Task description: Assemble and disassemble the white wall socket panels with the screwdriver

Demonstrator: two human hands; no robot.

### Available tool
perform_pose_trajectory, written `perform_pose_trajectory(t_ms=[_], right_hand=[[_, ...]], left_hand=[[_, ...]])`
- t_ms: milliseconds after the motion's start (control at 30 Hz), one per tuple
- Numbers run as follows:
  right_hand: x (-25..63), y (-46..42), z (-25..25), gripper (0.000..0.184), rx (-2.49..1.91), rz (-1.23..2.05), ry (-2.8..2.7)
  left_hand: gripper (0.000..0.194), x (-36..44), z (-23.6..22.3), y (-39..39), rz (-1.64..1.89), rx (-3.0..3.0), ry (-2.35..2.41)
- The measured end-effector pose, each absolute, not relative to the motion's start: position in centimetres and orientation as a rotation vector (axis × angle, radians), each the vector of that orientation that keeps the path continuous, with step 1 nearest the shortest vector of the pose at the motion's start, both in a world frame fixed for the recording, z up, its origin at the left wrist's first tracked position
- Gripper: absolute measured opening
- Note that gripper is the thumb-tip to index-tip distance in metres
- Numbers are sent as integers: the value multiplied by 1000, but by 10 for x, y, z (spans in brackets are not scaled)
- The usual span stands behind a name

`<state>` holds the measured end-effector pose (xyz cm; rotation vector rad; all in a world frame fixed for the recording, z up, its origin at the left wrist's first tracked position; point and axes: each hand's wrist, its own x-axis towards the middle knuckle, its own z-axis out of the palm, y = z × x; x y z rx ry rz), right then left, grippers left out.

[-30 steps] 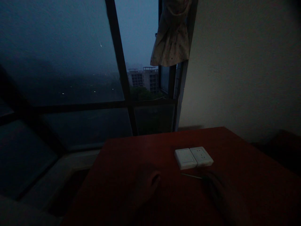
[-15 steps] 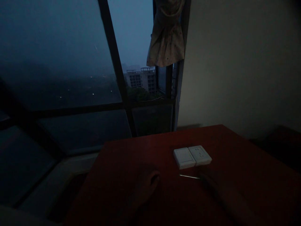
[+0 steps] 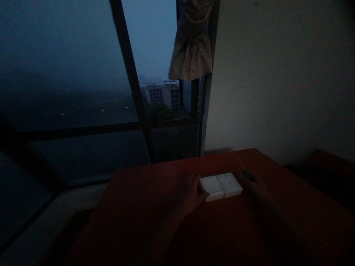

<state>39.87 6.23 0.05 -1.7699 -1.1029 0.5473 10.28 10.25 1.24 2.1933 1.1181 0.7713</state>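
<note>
Two white wall fittings lie side by side on the red table: a wall switch point(image 3: 212, 186) with a plain face on the left and a wall socket point(image 3: 229, 184) with slots on the right. My left hand point(image 3: 195, 194) is closed on the left end of the switch, thumb at its near side and fingers at its far side. To the right of the socket, my right hand point(image 3: 257, 186) is closed around a screwdriver point(image 3: 249, 175). Its handle is green, and its thin shaft points away from me toward the back of the table. Dim light hides the finger detail.
The red table point(image 3: 144, 199) reaches to a dark-framed window point(image 3: 122, 126) at the left and back. A tied curtain point(image 3: 191, 55) hangs by the pale wall point(image 3: 277, 81). Something dark point(image 3: 327, 170) stands beyond the table's right edge.
My left hand has moved right and forward onto the switch. My right hand has moved forward beside the socket, and the screwdriver shaft has swung from pointing left to pointing away.
</note>
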Motion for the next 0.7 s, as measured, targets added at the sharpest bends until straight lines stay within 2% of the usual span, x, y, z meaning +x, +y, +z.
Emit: perform_pose_trajectory(t_ms=[100,200,433,700], right_hand=[[397,72,0,50,-1742,792,-1193],[397,76,-3,49,-1763,899,-1236],[378,80,-5,51,-1793,917,-1323],[315,81,-8,53,-1736,867,-1427]], left_hand=[[82,120,5,110,727,2169,1124],[82,124,-2,112,668,2161,1110],[81,106,4,106,582,2202,1137],[75,45,19,92,485,2294,1164]])
